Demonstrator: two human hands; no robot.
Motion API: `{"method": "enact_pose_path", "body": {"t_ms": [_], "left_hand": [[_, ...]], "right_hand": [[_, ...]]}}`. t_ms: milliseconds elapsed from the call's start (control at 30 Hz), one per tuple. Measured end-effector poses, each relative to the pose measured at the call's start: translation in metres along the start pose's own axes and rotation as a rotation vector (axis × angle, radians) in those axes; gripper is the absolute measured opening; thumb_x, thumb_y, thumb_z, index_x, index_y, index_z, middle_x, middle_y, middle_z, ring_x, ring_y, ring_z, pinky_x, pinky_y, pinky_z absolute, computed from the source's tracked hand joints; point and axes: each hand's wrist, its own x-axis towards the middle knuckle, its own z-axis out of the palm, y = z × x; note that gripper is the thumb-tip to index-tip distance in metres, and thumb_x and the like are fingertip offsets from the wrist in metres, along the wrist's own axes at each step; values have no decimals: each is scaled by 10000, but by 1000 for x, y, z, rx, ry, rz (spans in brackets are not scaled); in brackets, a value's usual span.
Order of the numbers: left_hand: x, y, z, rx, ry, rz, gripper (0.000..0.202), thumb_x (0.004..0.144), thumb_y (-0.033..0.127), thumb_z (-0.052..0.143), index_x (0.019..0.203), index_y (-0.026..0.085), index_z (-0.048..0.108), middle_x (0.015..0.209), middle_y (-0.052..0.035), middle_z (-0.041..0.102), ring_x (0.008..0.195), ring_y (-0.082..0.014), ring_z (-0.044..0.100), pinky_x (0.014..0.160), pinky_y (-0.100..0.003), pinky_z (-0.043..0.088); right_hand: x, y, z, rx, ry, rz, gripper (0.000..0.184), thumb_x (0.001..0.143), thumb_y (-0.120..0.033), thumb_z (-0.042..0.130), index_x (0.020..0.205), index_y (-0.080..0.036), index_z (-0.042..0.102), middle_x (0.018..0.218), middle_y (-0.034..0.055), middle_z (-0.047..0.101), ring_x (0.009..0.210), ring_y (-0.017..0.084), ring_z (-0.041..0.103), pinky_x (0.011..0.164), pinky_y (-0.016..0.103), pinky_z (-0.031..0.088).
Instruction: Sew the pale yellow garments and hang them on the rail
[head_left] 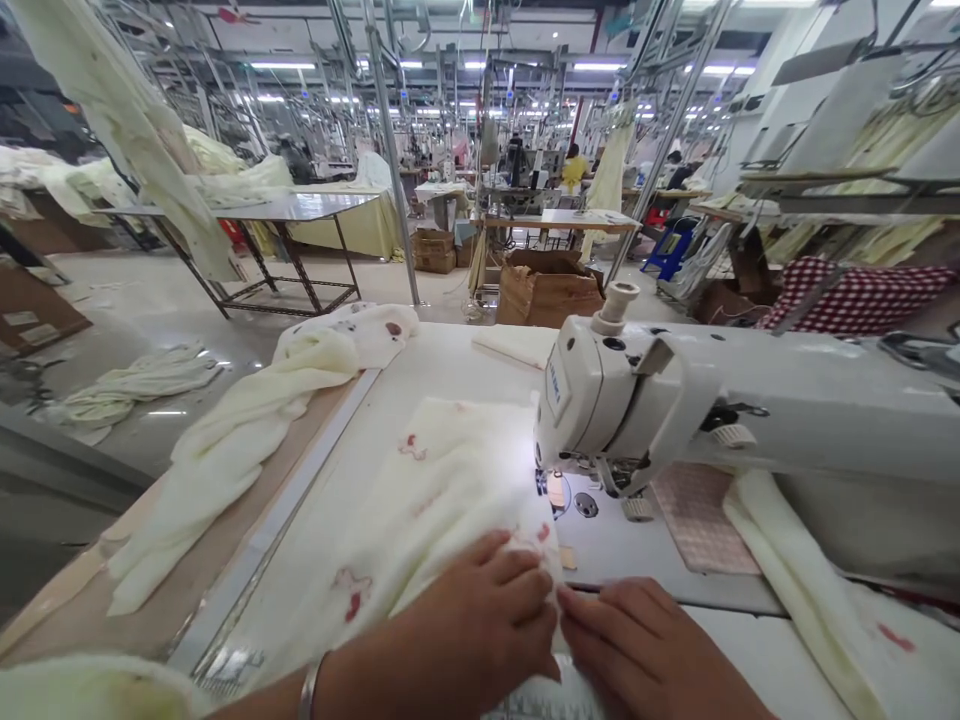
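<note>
A cream fleece fabric piece with small reddish prints lies on the white sewing table, its right edge running beside the needle of a white sewing machine. My left hand rests on the near part of the fabric with curled fingers gripping it close to the edge. Just to the right, my right hand has its fingers together and its fingertips at that same edge, pinching it. The machine's lamp lights the cloth around the presser foot. What lies under both palms is hidden.
Another length of cream fabric drapes over the table's left side. More cream cloth lies right of the needle plate. A cardboard box stands on the floor behind the table. Cloth hangs from above at the upper left.
</note>
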Motion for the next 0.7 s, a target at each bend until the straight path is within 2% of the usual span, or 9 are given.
{"method": "enact_pose_path", "body": {"t_ms": [133, 300, 433, 533, 633, 700], "left_hand": [[14, -32, -2, -63, -38, -5, 225, 928, 361, 444, 901, 179, 573, 1001, -32, 603, 971, -166, 532, 983, -374, 344], [30, -65, 2, -76, -85, 9, 180, 930, 256, 441, 880, 190, 602, 998, -35, 601, 942, -158, 516, 900, -314, 380], [44, -87, 0, -63, -71, -44, 235, 939, 276, 426, 842, 182, 619, 910, -42, 598, 889, -161, 520, 858, -298, 397], [51, -100, 2, -82, -46, -81, 255, 935, 301, 434, 795, 190, 617, 855, -22, 589, 877, -158, 530, 845, -280, 401], [48, -93, 7, -61, -28, -155, 240, 928, 290, 441, 799, 188, 615, 881, -18, 593, 903, -163, 532, 872, -285, 401], [36, -68, 14, -21, -17, -246, 182, 913, 251, 459, 913, 153, 612, 953, -56, 599, 929, -199, 536, 870, -334, 413]], "right_hand": [[15, 20, 6, 21, 9, 56, 283, 905, -125, 361, 992, -168, 627, 1016, 65, 665, 746, 169, 558, 657, 329, 447], [27, 44, 20, -59, 1, 136, 257, 911, -170, 377, 1020, -187, 608, 870, 66, 646, 766, 180, 596, 711, 350, 474], [25, 54, 34, -85, 68, 169, 261, 924, -206, 377, 1046, -197, 607, 843, 71, 643, 749, 176, 616, 734, 356, 489], [25, 53, 34, -72, 86, 162, 254, 922, -200, 389, 1032, -186, 617, 835, 72, 644, 742, 180, 623, 727, 355, 498], [33, 44, 21, -35, 94, 119, 230, 906, -164, 411, 1004, -161, 619, 823, 72, 644, 792, 193, 617, 709, 337, 500], [37, 31, 7, 33, 91, 74, 222, 891, -138, 420, 1006, -150, 610, 809, 68, 644, 761, 180, 604, 652, 310, 497]]}}
